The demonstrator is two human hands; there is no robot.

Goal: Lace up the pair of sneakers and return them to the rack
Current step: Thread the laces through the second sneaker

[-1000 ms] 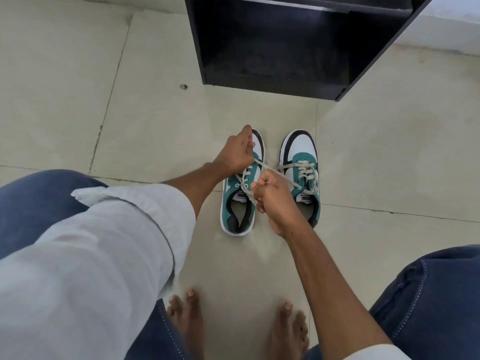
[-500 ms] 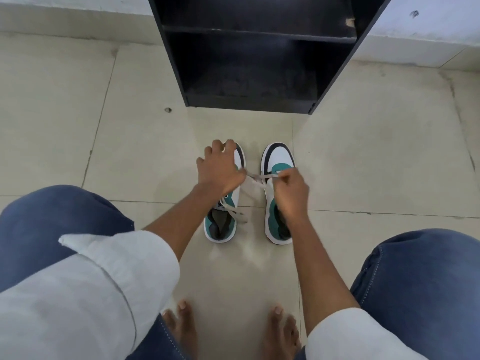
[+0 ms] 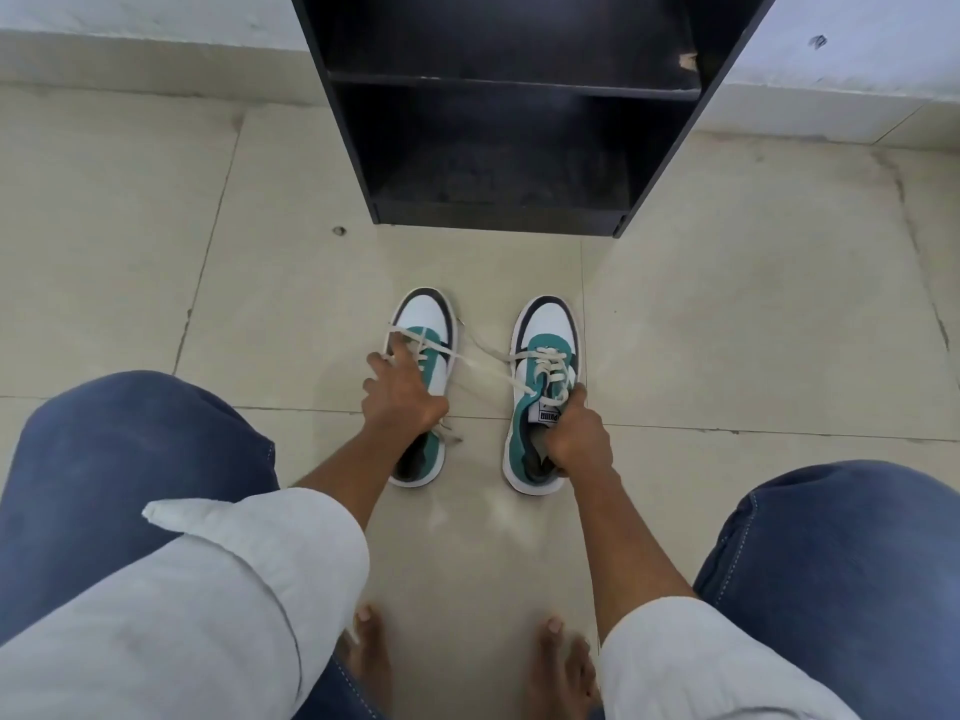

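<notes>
Two white, teal and black sneakers stand side by side on the tiled floor, toes pointing at the rack. My left hand (image 3: 402,394) lies over the tongue and laces of the left sneaker (image 3: 423,317), fingers spread; whether it grips the shoe I cannot tell. My right hand (image 3: 576,441) is closed on the tongue and collar of the right sneaker (image 3: 548,324). A loose cream lace end (image 3: 491,358) trails across the gap between the shoes. The black rack (image 3: 498,220) stands just beyond them, its lowest shelf bare.
My knees in blue jeans fill the lower left and lower right, and my bare feet show at the bottom edge. A pale wall skirting runs behind the rack. A small dark spot (image 3: 338,231) marks the floor left of the rack.
Both hands have let go of the lace they were pulling. The right hand now grasps the right sneaker's collar. The sneakers stand farther apart and the view has tilted up toward the rack.
</notes>
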